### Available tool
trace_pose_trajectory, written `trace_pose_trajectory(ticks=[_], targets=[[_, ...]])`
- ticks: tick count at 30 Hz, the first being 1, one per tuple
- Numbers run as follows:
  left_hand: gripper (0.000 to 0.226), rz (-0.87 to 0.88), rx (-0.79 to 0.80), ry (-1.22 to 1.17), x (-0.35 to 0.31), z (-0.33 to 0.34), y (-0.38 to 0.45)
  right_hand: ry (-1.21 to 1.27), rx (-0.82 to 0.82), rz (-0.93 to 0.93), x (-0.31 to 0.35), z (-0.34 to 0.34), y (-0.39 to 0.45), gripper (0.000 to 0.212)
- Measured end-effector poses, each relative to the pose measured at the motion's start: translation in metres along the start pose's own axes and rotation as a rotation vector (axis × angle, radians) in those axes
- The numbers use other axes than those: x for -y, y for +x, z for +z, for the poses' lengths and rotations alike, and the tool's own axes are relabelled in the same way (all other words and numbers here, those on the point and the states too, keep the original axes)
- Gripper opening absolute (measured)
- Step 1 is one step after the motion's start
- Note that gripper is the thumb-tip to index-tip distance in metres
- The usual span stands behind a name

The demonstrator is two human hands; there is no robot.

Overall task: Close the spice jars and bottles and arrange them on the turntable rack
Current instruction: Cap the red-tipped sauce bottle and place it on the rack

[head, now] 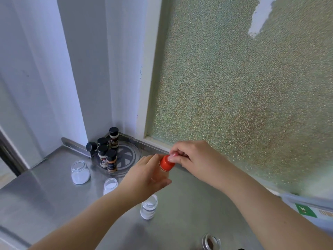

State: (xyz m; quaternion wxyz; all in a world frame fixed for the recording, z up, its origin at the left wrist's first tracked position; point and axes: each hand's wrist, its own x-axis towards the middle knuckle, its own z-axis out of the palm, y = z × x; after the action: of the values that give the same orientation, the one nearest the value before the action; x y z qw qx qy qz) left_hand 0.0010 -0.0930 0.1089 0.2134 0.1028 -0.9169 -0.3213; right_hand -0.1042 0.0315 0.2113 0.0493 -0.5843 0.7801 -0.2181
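My left hand [146,177] is wrapped around a bottle whose body is hidden by my fingers. Its orange cap [166,163] sticks out above them, and the fingertips of my right hand [191,157] pinch that cap from above. The round turntable rack [128,156] sits in the counter's back corner with several black-capped spice jars [111,160] standing on its left side. Three lidless glass jars with white powder stand on the counter: one at the left [80,172], one in the middle [110,185], one nearer me [148,207].
The steel counter [45,195] meets a white wall on the left and a frosted window [243,87] behind. An open metal-rimmed jar [211,241] with dark contents sits at the bottom edge. A box with a green label [306,210] lies at the right.
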Motion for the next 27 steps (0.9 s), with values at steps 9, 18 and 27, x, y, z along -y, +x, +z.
trace_pose_trajectory(ticks=[9,18,27], targets=[[0.034,-0.395,0.041,-0.294,0.051,-0.021,0.029,0.197,-0.013,0.098,-0.014,0.057,0.034,0.058],[0.018,-0.624,-0.081,-0.261,0.136,-0.045,0.074,0.349,0.097,0.336,-0.048,0.132,0.091,0.046],[0.026,-0.604,0.038,0.109,0.178,-0.02,0.084,0.382,0.16,0.424,-0.061,0.172,0.096,0.035]])
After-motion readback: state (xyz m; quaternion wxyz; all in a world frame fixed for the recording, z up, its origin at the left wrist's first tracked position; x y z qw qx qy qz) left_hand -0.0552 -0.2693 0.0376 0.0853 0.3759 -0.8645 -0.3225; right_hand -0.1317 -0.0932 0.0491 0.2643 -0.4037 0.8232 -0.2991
